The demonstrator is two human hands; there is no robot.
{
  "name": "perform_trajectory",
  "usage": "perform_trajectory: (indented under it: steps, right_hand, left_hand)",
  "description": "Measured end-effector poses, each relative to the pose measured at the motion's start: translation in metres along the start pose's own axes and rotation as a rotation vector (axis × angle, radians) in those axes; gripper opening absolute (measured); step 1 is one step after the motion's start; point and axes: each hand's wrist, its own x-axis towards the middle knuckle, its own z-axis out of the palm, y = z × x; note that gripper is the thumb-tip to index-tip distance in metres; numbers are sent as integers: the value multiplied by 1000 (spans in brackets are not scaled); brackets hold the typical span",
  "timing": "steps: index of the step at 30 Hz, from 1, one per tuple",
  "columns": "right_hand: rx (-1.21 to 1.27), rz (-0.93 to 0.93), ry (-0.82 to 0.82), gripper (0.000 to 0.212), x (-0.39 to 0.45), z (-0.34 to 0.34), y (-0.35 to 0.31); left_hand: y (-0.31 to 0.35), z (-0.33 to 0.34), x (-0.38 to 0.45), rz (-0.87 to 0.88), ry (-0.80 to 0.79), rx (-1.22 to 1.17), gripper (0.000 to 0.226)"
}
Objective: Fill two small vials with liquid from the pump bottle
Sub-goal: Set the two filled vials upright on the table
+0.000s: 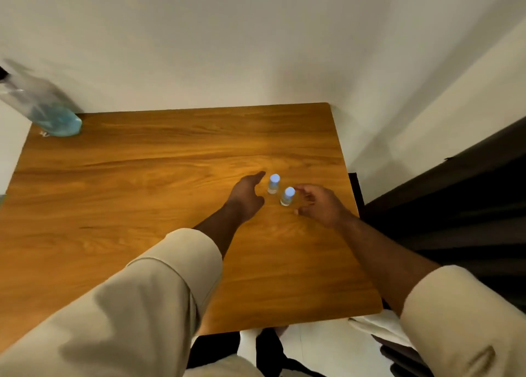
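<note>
Two small clear vials with pale blue caps stand upright on the wooden table (142,177), right of centre. My left hand (247,197) lies just left of the far vial (273,183), fingers stretched forward, not touching it. Beside the near vial (287,196), my right hand (321,205) hovers with fingers loosely curved toward it; a fingertip is close to its cap, and contact is unclear. The pump bottle (42,106), clear with blue liquid in its lower part, stands at the table's far left corner, blurred.
A white wall runs behind the table and along its right side. Dark furniture (455,205) stands to the right of the table. The near table edge lies just in front of my body, with white floor below.
</note>
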Motion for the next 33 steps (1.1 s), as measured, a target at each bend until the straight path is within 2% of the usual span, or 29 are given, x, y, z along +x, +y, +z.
perform_trajectory:
  steps: [4,7,9,13,17,22,26,33]
  right_hand:
    - [119,-7,89,74,14,31,14]
    - [113,-22,200,68,25,33,19]
    - [115,-33,236,62,31,32,22]
    - [135,-23,226,52,36,36,30]
    - [120,-102,179,34,38,36,31]
    - [181,-157,221,34,64,-12,44]
    - [166,-263,268,34,120,-72,41]
    - [89,-284,321,28,219,-145,33]
  left_hand:
    - [4,19,15,-47,23,-19,79]
    - [14,28,31,-48,32,-77,82]
    - [18,30,41,-12,54,-53,74]
    - [17,38,48,57,132,-68,30]
    - [23,44,50,42,175,-160,33]
    - [48,51,83,71,280,-127,32]
    - [83,40,135,96,379,-109,55]
    - [129,25,212,95,466,-147,41]
